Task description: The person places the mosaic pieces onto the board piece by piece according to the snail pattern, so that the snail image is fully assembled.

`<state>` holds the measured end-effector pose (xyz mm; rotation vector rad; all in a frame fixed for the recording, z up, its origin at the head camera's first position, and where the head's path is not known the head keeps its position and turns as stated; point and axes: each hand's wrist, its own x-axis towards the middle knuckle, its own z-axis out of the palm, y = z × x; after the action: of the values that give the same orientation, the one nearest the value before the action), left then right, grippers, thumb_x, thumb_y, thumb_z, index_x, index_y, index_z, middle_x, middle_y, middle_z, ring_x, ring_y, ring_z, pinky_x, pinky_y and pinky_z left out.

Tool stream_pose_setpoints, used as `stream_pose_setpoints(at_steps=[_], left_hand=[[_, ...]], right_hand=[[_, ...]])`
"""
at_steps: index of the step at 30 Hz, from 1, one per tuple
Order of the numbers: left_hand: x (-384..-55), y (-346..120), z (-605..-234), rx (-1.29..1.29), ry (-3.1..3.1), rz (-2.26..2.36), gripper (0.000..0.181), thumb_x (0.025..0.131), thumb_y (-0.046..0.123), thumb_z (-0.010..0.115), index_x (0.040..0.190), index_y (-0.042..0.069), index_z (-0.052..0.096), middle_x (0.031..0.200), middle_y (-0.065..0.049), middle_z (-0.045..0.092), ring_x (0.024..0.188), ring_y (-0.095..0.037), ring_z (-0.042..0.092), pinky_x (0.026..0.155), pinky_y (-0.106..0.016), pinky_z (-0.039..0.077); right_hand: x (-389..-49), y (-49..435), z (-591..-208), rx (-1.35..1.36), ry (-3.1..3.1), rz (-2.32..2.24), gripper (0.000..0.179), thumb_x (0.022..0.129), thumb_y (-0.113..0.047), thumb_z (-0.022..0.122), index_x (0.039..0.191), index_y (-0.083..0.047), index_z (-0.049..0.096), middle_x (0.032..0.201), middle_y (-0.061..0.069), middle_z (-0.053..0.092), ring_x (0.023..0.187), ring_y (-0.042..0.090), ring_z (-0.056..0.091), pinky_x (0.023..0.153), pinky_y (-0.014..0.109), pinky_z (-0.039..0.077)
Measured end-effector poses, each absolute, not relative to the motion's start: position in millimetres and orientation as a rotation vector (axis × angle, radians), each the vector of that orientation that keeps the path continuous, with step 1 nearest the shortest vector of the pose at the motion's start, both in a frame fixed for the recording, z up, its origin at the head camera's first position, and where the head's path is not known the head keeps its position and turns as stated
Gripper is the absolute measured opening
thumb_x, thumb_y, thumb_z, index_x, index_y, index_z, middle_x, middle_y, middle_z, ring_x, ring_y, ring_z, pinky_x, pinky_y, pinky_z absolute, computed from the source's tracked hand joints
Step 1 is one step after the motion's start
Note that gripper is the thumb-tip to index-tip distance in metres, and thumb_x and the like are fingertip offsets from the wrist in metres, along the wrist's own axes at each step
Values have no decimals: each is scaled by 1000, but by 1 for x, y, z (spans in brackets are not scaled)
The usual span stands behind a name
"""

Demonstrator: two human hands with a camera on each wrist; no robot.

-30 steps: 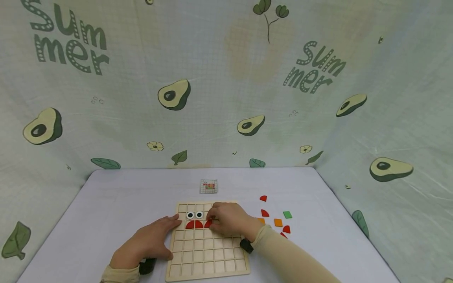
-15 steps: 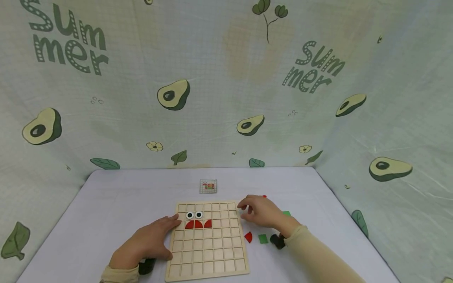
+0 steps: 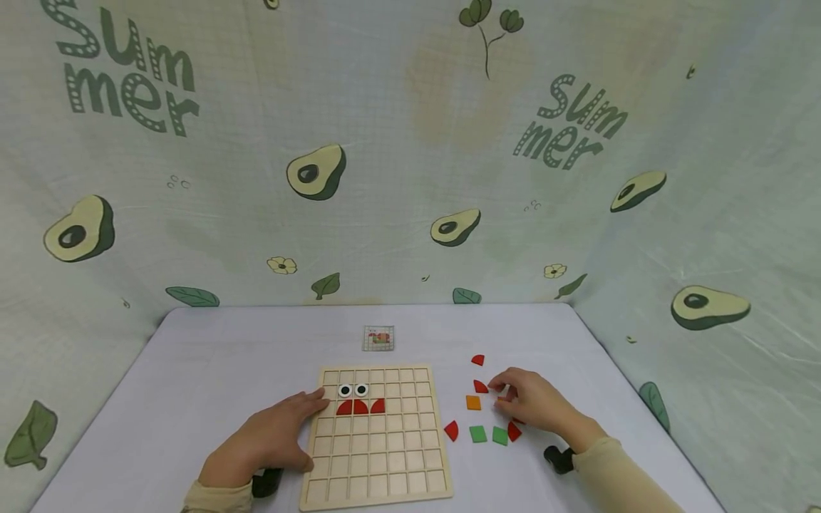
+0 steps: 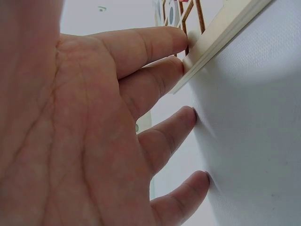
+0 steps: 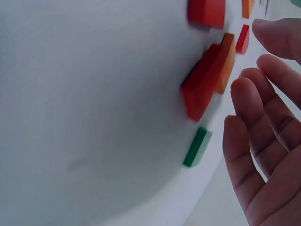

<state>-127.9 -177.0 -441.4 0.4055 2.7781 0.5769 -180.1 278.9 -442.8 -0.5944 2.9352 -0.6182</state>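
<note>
My left hand (image 3: 272, 431) rests against the left edge of a wooden grid board (image 3: 378, 463), its fingers spread; the left wrist view shows two fingertips at the board's rim (image 4: 221, 35). Two eye discs (image 3: 362, 390) lie in the grid, above three red quarter-circle pieces (image 3: 361, 407). To the right of the board, my right hand (image 3: 539, 400) hovers over loose pieces, partly covering some of them. In the right wrist view its fingers are loosely bent and hold nothing, close to an orange piece (image 5: 227, 70) and a red piece (image 5: 203, 84). A green piece (image 5: 197, 147) lies beside them.
Red quarter-circles (image 3: 452, 430), green squares (image 3: 478, 434) and an orange square (image 3: 473, 402) lie between the board and my right hand. A small picture card (image 3: 378, 338) lies behind the board. A patterned cloth (image 3: 385, 249) hangs behind the white table (image 3: 224, 356).
My right hand has let go of the rightmost red piece on the board and moved right to the loose pieces. My left hand has stayed in place.
</note>
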Motion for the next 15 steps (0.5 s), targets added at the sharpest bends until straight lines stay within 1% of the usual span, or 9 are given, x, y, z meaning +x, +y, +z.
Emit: stream_pose_setpoints(at_steps=[7,15], left_hand=[[-129,-177,-443,400,2775,581,90,56,28,95,138,13,60,152,-2,46,139,-35,39,99,-62,41],[-128,-178,-445,401,2776,599,89,56,27,95,138,12,61,151,-3,46,138,-35,40,99,-62,41]], right_hand=[[-176,295,-451,-555,2946,-624,27,81,-16,81,107,-18,72,89,-12,58,78,11,52,67,26,48],[-177,297,-456,-593,2948,-600,24,81,-11,79,102,-21,73,90,-13,57,80,11,51,68,26,47]])
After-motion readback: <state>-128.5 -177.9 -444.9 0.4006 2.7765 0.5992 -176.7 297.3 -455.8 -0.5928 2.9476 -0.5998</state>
